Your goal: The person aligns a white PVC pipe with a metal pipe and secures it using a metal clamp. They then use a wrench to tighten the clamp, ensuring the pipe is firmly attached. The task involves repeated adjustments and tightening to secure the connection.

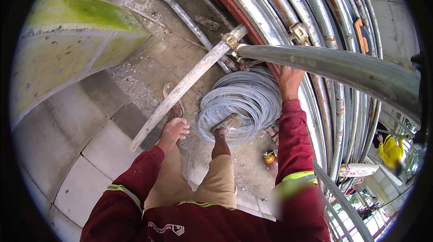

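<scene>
Head view: thick grey horizontal scaffold pipe (333, 64) is running rightward at rail height, long axis left-right; right hand (288, 79) is gripping it from below, nearer, while left hand (172, 130) is hanging loosely curled, empty, above grey wire coil (246, 102).

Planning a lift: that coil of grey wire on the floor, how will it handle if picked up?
The wire coil is probably heavy: many tight steel-grey turns. It looks springy, so loose turns may sag or fan out. Lying flat with a foot on it, it seems unlikely to roll.
</scene>
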`<action>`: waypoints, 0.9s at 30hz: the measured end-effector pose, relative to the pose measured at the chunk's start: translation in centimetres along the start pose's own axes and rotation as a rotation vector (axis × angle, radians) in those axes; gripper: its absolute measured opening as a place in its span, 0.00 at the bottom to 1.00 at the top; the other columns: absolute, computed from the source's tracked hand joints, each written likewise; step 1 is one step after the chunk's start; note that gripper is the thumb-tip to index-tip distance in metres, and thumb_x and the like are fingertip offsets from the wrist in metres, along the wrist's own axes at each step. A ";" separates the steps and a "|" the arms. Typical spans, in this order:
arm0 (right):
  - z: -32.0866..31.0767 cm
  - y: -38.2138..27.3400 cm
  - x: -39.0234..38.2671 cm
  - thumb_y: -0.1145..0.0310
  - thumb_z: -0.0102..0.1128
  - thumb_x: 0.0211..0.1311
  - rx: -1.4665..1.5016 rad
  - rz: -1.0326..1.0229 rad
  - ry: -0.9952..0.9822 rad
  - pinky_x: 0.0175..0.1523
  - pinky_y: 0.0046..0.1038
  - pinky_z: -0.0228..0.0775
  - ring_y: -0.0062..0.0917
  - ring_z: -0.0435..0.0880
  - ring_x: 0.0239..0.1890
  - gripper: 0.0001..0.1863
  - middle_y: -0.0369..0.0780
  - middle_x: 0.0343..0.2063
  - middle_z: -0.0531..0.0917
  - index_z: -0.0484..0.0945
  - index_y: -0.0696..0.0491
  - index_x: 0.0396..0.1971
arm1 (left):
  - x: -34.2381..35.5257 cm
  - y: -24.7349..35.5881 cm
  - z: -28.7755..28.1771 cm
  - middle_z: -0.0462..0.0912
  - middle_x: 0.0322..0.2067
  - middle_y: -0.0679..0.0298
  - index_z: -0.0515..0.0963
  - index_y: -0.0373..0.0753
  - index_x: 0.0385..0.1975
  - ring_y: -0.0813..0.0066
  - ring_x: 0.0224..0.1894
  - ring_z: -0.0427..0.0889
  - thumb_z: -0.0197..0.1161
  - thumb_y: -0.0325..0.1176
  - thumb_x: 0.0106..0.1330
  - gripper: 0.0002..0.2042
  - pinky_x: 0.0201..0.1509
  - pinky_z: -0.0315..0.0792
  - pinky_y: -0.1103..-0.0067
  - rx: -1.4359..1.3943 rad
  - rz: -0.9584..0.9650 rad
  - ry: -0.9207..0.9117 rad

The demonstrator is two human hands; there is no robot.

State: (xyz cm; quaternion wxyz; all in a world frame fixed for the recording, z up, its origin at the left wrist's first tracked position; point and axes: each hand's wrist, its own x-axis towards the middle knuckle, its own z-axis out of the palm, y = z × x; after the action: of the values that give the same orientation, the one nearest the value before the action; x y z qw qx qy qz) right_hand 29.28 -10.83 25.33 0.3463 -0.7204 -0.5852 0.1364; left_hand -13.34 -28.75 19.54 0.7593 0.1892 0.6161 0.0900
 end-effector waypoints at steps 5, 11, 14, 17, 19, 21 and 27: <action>1.6 -8.8 -13.7 0.68 0.59 0.80 0.079 0.214 -0.151 0.37 0.31 0.80 0.28 0.87 0.31 0.10 0.45 0.32 0.85 0.75 0.60 0.50 | 2.2 0.6 3.9 0.85 0.53 0.52 0.74 0.33 0.64 0.64 0.50 0.87 0.58 0.55 0.79 0.29 0.50 0.82 0.68 -0.078 0.010 -0.098; 1.7 -9.3 -14.3 0.72 0.66 0.73 0.057 0.020 -0.196 0.42 0.42 0.81 0.51 0.89 0.37 0.13 0.53 0.39 0.86 0.76 0.59 0.52 | 7.0 7.8 14.1 0.84 0.53 0.56 0.72 0.30 0.67 0.62 0.50 0.85 0.56 0.65 0.77 0.39 0.52 0.82 0.63 -0.596 -0.093 -0.419; 0.9 -9.9 -13.6 0.73 0.67 0.72 0.053 0.095 -0.365 0.44 0.42 0.80 0.50 0.88 0.39 0.14 0.54 0.39 0.85 0.76 0.60 0.52 | 10.9 11.5 18.0 0.84 0.43 0.62 0.77 0.36 0.57 0.68 0.43 0.85 0.59 0.57 0.79 0.27 0.50 0.82 0.64 -0.807 -0.040 -0.479; 0.5 -9.4 -14.8 0.73 0.66 0.73 0.000 0.007 -0.404 0.42 0.43 0.79 0.50 0.88 0.38 0.13 0.53 0.38 0.85 0.76 0.59 0.51 | 12.1 12.9 20.0 0.83 0.34 0.68 0.80 0.42 0.47 0.72 0.37 0.84 0.63 0.50 0.78 0.16 0.47 0.81 0.69 -0.840 0.023 -0.404; 0.2 -8.2 -14.5 0.74 0.67 0.72 -0.032 -0.052 -0.355 0.42 0.43 0.79 0.51 0.88 0.37 0.13 0.53 0.38 0.85 0.76 0.59 0.51 | 12.0 12.7 20.6 0.81 0.29 0.70 0.79 0.43 0.40 0.75 0.33 0.82 0.65 0.45 0.77 0.12 0.45 0.81 0.70 -0.855 0.043 -0.444; -0.1 -7.5 -12.7 0.74 0.67 0.71 -0.046 -0.132 -0.339 0.41 0.42 0.80 0.51 0.88 0.37 0.13 0.53 0.38 0.86 0.76 0.59 0.51 | 12.0 13.4 21.4 0.80 0.29 0.68 0.78 0.43 0.39 0.74 0.31 0.80 0.64 0.43 0.79 0.11 0.43 0.80 0.70 -0.946 0.061 -0.427; -0.7 -4.3 -4.4 0.64 0.57 0.83 0.105 0.090 -0.125 0.42 0.32 0.79 0.27 0.86 0.34 0.13 0.46 0.37 0.86 0.76 0.59 0.54 | 14.4 16.8 25.4 0.85 0.38 0.64 0.80 0.40 0.48 0.70 0.40 0.84 0.63 0.45 0.80 0.13 0.48 0.80 0.69 -1.143 0.125 -0.491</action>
State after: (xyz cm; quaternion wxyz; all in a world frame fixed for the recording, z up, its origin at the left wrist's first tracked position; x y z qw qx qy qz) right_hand 25.22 -14.82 27.75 0.3398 -0.7168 -0.5649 0.2271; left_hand 16.12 -12.61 17.56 0.8533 -0.1962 0.2657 0.4034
